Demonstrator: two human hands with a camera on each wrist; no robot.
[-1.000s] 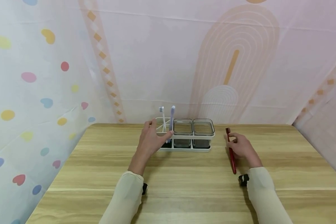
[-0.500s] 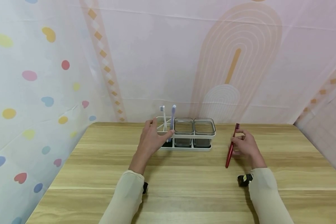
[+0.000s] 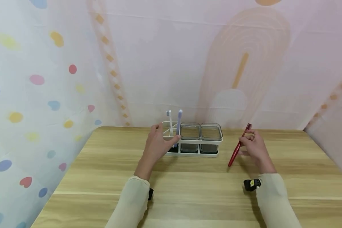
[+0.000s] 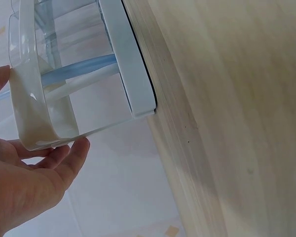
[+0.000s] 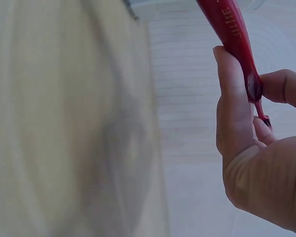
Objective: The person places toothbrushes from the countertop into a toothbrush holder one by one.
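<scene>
While the left hand (image 3: 156,146) curls its fingers and thumb round the near left end of the white rack (image 3: 191,154), the right hand (image 3: 255,148) pinches a red toothbrush (image 3: 238,146) between thumb and fingertips, clear of the bench (image 3: 188,183). That brush slants, its head up by the fingertips and its handle pointing down towards the wood, well to the right of the rack. Just beyond the left thumb stand a white toothbrush (image 3: 169,122) and a lilac toothbrush (image 3: 178,123), upright in the rack's end compartment, with two clear square cups (image 3: 200,137) beside them on the right.
</scene>
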